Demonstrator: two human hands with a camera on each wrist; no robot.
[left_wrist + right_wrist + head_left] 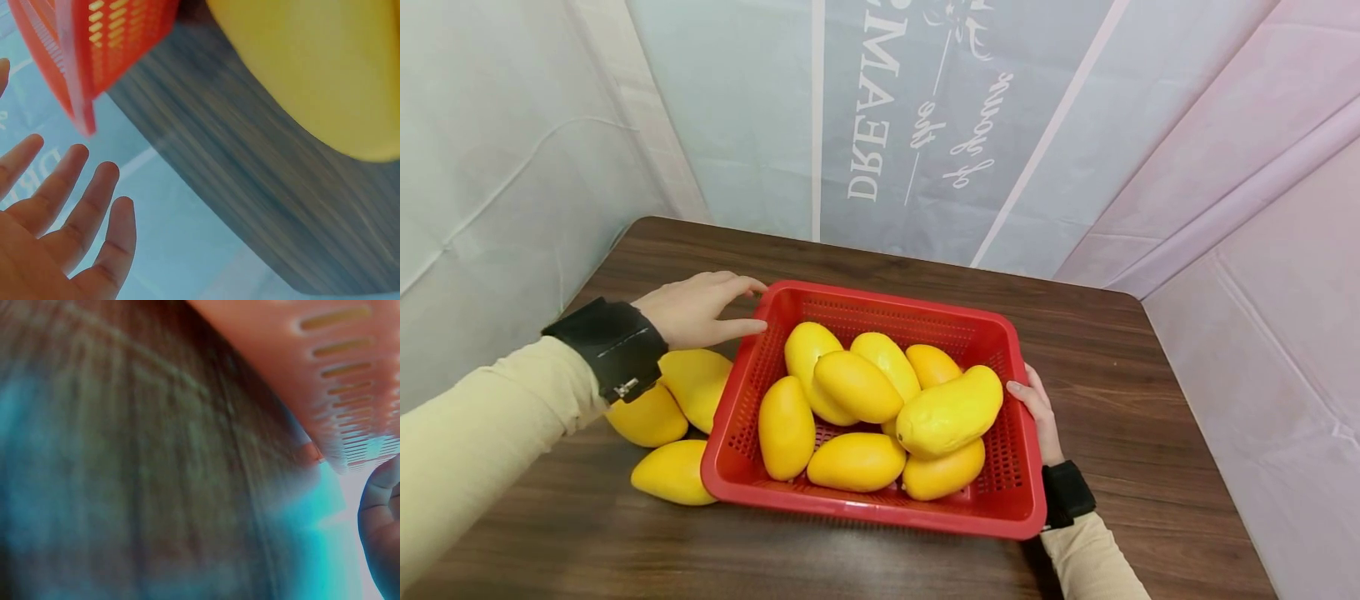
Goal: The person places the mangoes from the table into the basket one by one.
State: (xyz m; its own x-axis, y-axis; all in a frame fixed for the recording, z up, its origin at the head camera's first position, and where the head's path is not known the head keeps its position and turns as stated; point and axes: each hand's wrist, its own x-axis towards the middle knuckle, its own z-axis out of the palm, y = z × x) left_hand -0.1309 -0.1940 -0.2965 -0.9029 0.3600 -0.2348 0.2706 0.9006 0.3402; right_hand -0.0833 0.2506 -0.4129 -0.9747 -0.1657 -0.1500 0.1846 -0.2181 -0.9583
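Observation:
A red plastic basket (880, 518) with slotted walls holds several yellow mangoes (859, 387). On top of them, at the right, lies a longer, lumpier yellow fruit (951, 412). My right hand (1037, 412) grips the basket's right rim, thumb over the edge; its fingers are mostly hidden in the head view. At the far left corner, my left hand (703, 308) reaches toward the rim with fingers extended. The left wrist view shows those fingers (103, 212) spread and apart from the basket's edge (78, 81). Whether the basket's base touches the table cannot be told.
Left of the basket, under my left forearm, are three loose mangoes (673, 472) on the dark wooden table (1112, 383). Hanging cloth with lettering (925, 125) stands behind the table's far edge, and pale cloth closes off both sides.

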